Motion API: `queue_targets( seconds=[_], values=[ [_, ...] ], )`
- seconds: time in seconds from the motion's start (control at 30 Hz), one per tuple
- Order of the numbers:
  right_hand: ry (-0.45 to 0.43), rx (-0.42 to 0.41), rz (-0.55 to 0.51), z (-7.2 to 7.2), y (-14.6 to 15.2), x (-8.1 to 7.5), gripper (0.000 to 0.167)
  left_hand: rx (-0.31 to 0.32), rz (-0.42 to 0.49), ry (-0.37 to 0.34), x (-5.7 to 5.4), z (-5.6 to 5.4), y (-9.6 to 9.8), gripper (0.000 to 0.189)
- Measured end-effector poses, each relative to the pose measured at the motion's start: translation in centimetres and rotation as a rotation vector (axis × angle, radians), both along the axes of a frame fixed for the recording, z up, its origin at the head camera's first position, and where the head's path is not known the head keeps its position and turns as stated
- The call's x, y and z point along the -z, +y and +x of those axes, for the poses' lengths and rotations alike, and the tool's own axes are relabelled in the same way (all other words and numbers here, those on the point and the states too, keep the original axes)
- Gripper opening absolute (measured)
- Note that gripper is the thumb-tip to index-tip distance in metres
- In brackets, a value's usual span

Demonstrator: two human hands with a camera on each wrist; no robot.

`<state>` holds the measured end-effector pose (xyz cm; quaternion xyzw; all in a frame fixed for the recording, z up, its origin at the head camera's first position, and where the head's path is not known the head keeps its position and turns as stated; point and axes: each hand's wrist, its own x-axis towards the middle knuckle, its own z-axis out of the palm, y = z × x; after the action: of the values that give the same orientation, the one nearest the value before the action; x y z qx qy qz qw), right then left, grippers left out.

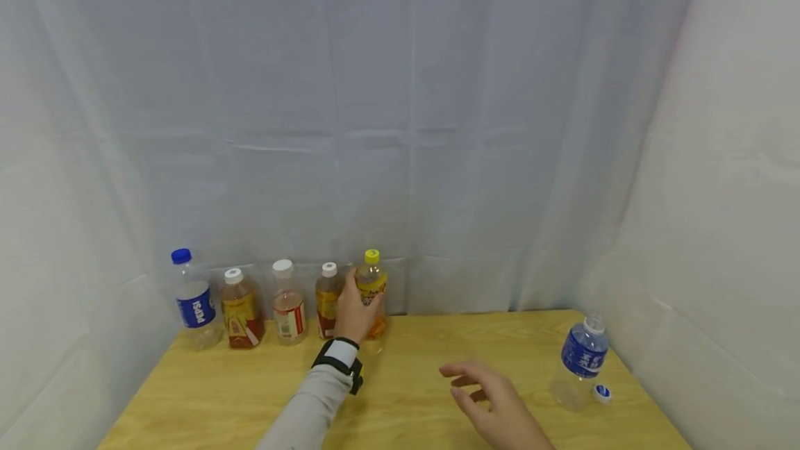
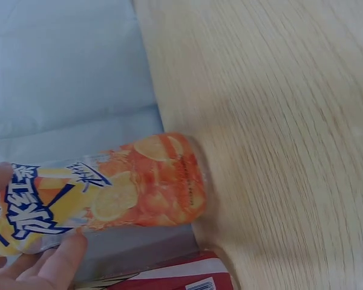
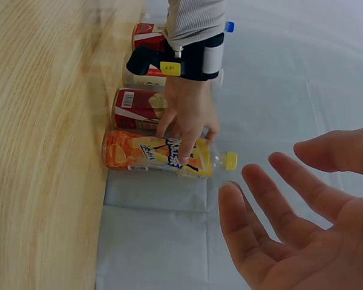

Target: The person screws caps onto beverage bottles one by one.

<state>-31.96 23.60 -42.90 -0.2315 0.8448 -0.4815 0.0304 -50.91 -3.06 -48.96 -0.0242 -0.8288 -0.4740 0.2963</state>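
Note:
My left hand grips a yellow-capped iced tea bottle around its yellow label. This bottle stands upright at the right end of a row by the back curtain, its lower part orange with a lemon print. Just left of it is a white-capped bottle with a red and yellow label, close to the fingers. My right hand hovers over the front of the table, fingers loosely bent and apart, holding nothing. The right wrist view shows that hand and the left one on the bottle.
Further left in the row stand a clear bottle with a white cap, a red-and-yellow-labelled bottle and a blue-capped Pepsi bottle. At right, an uncapped blue-labelled bottle stands by a loose cap. White curtains enclose the wooden table.

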Motion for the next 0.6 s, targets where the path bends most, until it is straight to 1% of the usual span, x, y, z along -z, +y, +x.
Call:
queue_targets(
  seconds=[0.1,0.17,0.23,0.27,0.33,0.4,0.47,0.53,0.57,0.6],
  values=[
    [-0.018,-0.008,-0.011,0.1,0.3,0.3,0.028,0.0,-0.002,-0.007,0.1,-0.1,0.3,0.079],
    [-0.029,0.0,-0.003,0.3,0.5,0.5,0.03,-0.002,-0.008,0.004,0.1,0.1,0.3,0.082],
    [-0.046,0.019,-0.001,0.4,0.9,0.8,0.034,-0.005,-0.009,0.02,-0.1,0.6,0.6,0.084],
    [-0.051,0.029,0.001,0.5,1.0,1.0,0.036,-0.005,-0.012,0.024,-0.1,1.1,0.7,0.084],
    [-0.072,0.046,-0.005,0.7,1.5,1.8,0.04,-0.006,-0.021,0.014,0.0,2.2,1.0,0.083],
    [-0.094,0.046,-0.019,0.9,2.2,2.9,0.041,-0.016,-0.036,0.013,0.3,3.9,1.6,0.081],
    [-0.124,0.038,-0.029,1.1,3.0,4.2,0.038,-0.032,-0.109,0.017,0.8,5.7,2.3,0.077],
    [-0.158,0.039,-0.033,1.1,4.1,5.6,0.035,-0.032,-0.21,0.048,1.3,7.3,3.3,0.069],
    [-0.171,0.046,-0.037,1.1,4.6,6.2,0.034,-0.02,-0.265,0.066,1.5,8.0,4.0,0.063],
    [-0.185,0.063,-0.037,1.1,5.3,6.7,0.033,0.008,-0.309,0.077,1.5,8.6,4.7,0.058]
  ],
)
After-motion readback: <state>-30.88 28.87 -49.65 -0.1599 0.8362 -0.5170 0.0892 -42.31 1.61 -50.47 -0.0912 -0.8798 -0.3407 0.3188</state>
